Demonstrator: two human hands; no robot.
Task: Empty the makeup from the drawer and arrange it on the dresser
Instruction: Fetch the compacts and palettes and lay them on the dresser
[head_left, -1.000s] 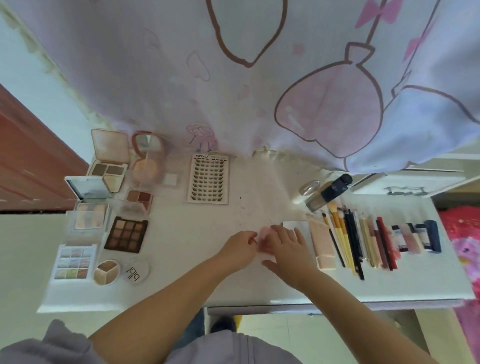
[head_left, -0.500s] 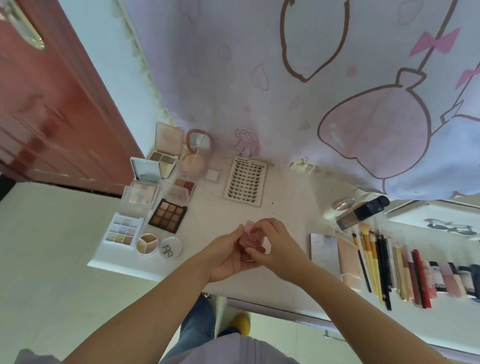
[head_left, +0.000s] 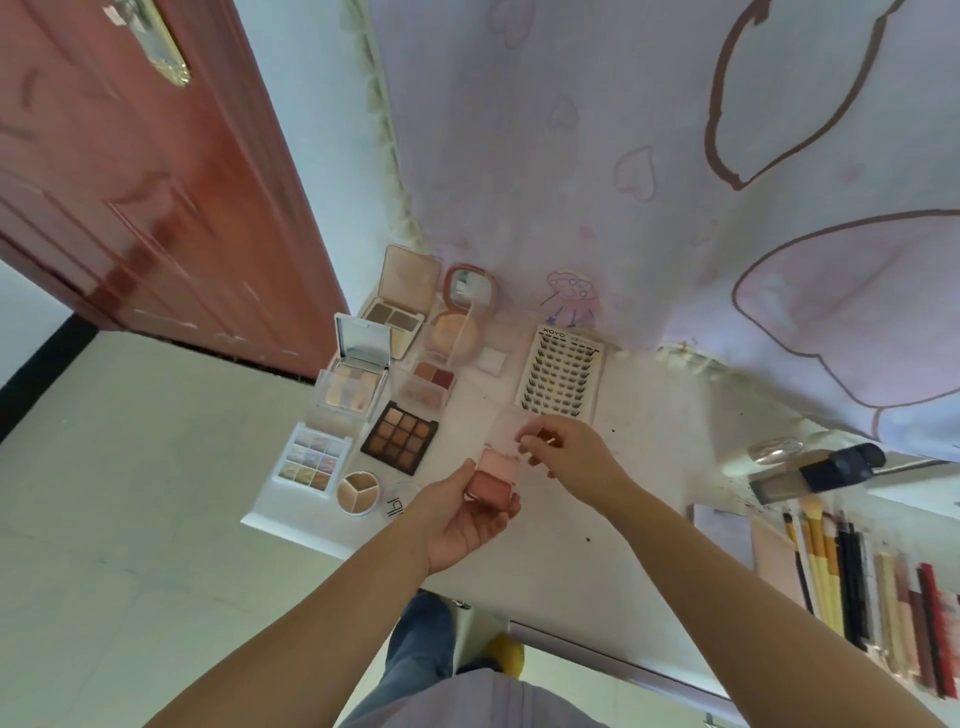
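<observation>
I saw the left hand (head_left: 460, 519) hold a small pink blush box (head_left: 491, 475) above the white bench (head_left: 649, 467), its fingers curled under it. The right hand (head_left: 576, 452) pinched the box's clear lid (head_left: 511, 428), which stood open. The box hung just beside the dark eyeshadow palette (head_left: 400, 437) and below the lash card (head_left: 561, 373).

You can read "XOYO" printed along the top edge of the lash card (head_left: 560, 375), which lies near the dresser's (head_left: 649, 499) back edge. Dark letters mark the round clear lid (head_left: 399, 503) at the front left corner, but you can't make them out.
</observation>
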